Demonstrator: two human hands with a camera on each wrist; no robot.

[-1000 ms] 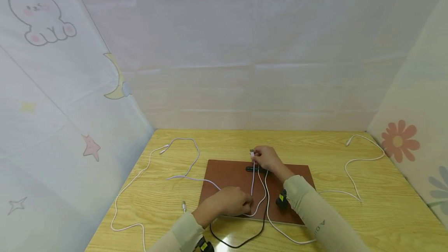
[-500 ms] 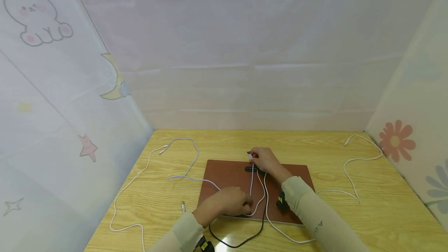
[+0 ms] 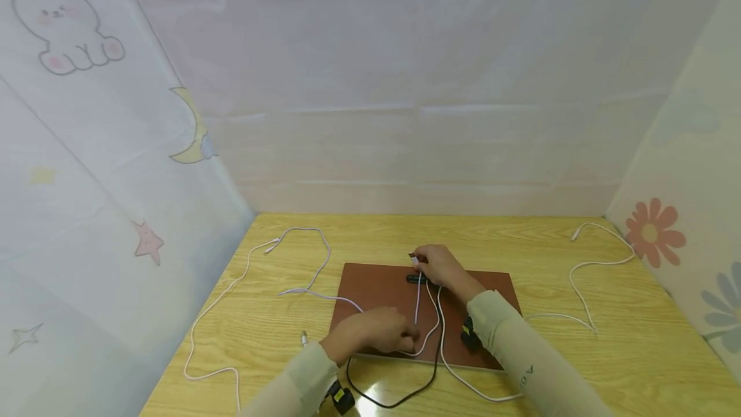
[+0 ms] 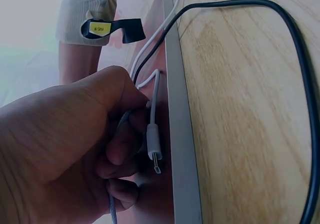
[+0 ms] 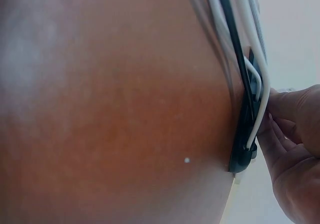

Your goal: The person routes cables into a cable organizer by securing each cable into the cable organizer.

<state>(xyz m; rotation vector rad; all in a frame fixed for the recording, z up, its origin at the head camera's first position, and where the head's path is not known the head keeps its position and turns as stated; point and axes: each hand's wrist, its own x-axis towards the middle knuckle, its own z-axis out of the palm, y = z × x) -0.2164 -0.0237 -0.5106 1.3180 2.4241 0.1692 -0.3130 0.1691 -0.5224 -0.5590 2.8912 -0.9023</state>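
My right hand (image 3: 441,266) pinches the USB-A plug (image 3: 413,259) of a lilac cable (image 3: 417,301), just above a slim black cable holder (image 3: 413,279) at the far part of a brown board (image 3: 475,314). Farther down the same cable, my left hand (image 3: 382,331) grips it with curled fingers over the board's near part. In the left wrist view, a white USB-C plug (image 4: 154,143) hangs beside the left fingers. White cables (image 5: 265,83) and a black cable (image 5: 235,31) run into the black holder in the right wrist view; the right fingertips are partly hidden behind it.
The black cable (image 3: 399,406) loops past the board's near edge. White cables lie at the left (image 3: 193,340) and right (image 3: 579,288) of the wooden table (image 3: 556,378). A USB plug (image 3: 304,338) lies near the left sleeve. Walls with printed cloth surround the table.
The USB-A plug in my right hand has tipped to the left and dropped slightly. My left hand keeps its grip on the lilac cable in almost the same place.
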